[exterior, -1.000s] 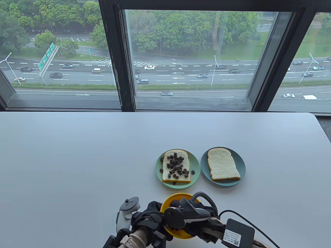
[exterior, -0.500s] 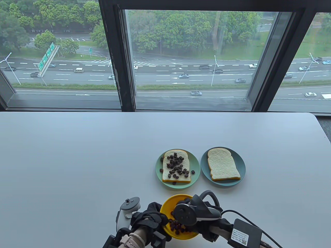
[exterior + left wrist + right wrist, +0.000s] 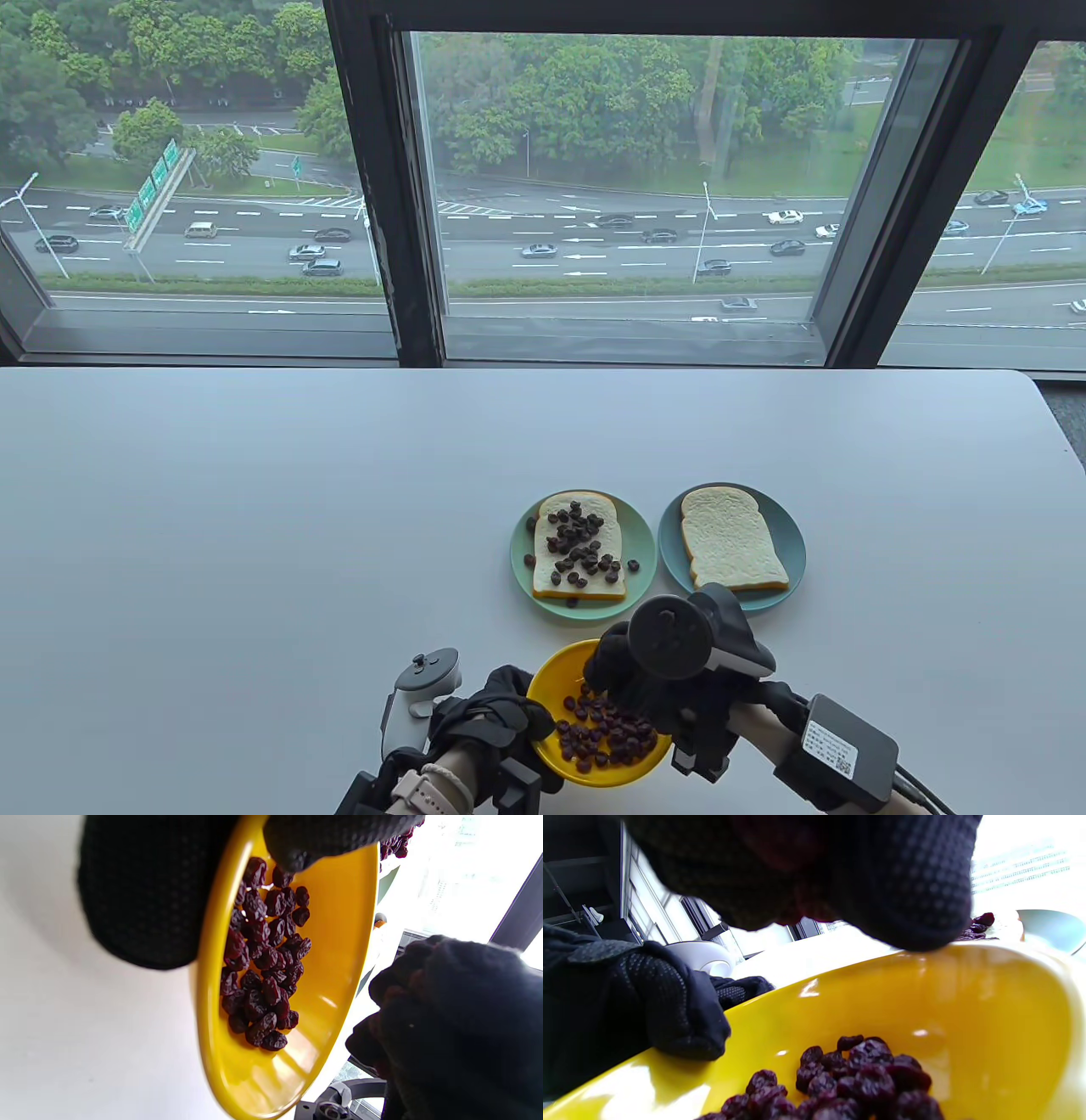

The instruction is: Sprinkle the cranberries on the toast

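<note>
A yellow bowl [image 3: 564, 671] of dark cranberries [image 3: 607, 734] sits at the table's near edge. My left hand [image 3: 496, 713] grips its left rim, thumb [image 3: 305, 840] inside and fingers outside. My right hand [image 3: 632, 679] hovers over the bowl's far right side, its fingers [image 3: 882, 878] bunched together with dark red cranberry bits showing between them. Beyond the bowl, one toast [image 3: 579, 548] covered with cranberries lies on a green plate [image 3: 522, 560]. A plain toast [image 3: 730, 539] lies on a blue plate [image 3: 793, 543] to its right.
A few loose cranberries lie on the green plate around the toast. The white table [image 3: 254, 526] stretches to the left and far side. A window with a dark frame [image 3: 399, 212] stands behind the table's far edge.
My right hand has lifted out of the bowl and moved up and to the right, toward the plates, uncovering the cranberries in the bowl. My left hand still grips the rim.
</note>
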Motion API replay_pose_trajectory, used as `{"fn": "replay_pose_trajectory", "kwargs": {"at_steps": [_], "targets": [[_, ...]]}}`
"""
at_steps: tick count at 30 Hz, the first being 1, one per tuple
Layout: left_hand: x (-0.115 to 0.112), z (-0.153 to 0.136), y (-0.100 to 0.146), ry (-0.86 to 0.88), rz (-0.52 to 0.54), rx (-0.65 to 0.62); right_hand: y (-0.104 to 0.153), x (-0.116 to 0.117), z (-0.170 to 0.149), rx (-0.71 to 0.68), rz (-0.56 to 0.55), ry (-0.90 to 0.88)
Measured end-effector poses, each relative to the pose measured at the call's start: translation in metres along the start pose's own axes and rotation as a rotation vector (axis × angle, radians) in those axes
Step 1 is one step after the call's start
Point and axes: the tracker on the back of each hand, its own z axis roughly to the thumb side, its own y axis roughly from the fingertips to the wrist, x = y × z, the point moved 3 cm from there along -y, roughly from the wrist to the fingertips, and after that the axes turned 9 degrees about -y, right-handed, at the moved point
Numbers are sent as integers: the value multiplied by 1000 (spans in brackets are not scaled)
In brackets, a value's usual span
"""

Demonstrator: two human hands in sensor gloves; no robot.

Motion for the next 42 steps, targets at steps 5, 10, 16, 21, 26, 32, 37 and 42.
{"fn": "replay_pose_trajectory", "kwargs": {"at_steps": [5,10,16,21,26,32,37,42], "targets": [[-4,-3,-1,8,-24,13,-5,-43,-37,114,-101,-91],[-7,-3,-4,1,-43,24,-21,-77,-117,381,-241,-33],[-10,-5,-4,-5,-54,39,-46,-58,-189,579,-272,99],[-11,-4,-1,-2,-54,43,-53,-46,-198,603,-252,251],[-10,-5,-2,-10,-48,43,-51,-43,-200,624,-252,280],[-10,-6,-1,-16,-48,45,-40,-47,-207,626,-225,157],[-10,-6,-2,-21,-46,40,-22,-63,-205,626,-257,157],[-10,-6,-3,-26,-42,36,-5,-75,-184,571,-260,151]]}}
